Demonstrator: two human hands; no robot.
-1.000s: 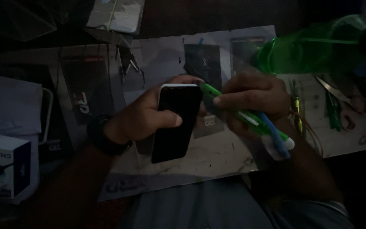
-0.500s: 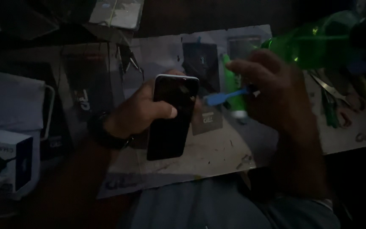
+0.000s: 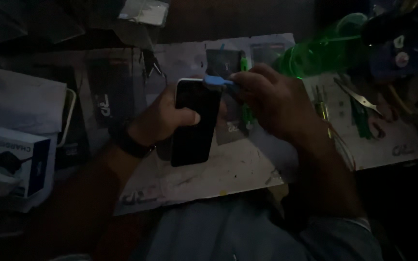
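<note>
- Though the room is very dim, a white box (image 3: 18, 162) with dark printing shows at the lower left of the frame, resting beside a pale folded bag (image 3: 18, 104).
- Just left of centre, the left hand (image 3: 163, 121) is wrapped around a black phone (image 3: 195, 123), thumb pressed across its dark screen, fingers closed behind it; a dark watch (image 3: 126, 140) sits on that wrist.
- The phone is held upright above the grey work mat (image 3: 218, 174), lifted clear of it.
- At the phone's top edge, a blue-tipped tool (image 3: 218, 81) now touches the upper right corner. A second ago that tool lay slanting down and away to the right, and half a second ago it was level beside the phone, so the tip has swung up onto the corner.
- The right hand (image 3: 272, 99) is closed tight on the tool's handle, knuckles toward me.
- Upper right, a green plastic bottle (image 3: 325, 50) lies near the mat's edge, with metal tweezers (image 3: 359, 99) below it.
</note>
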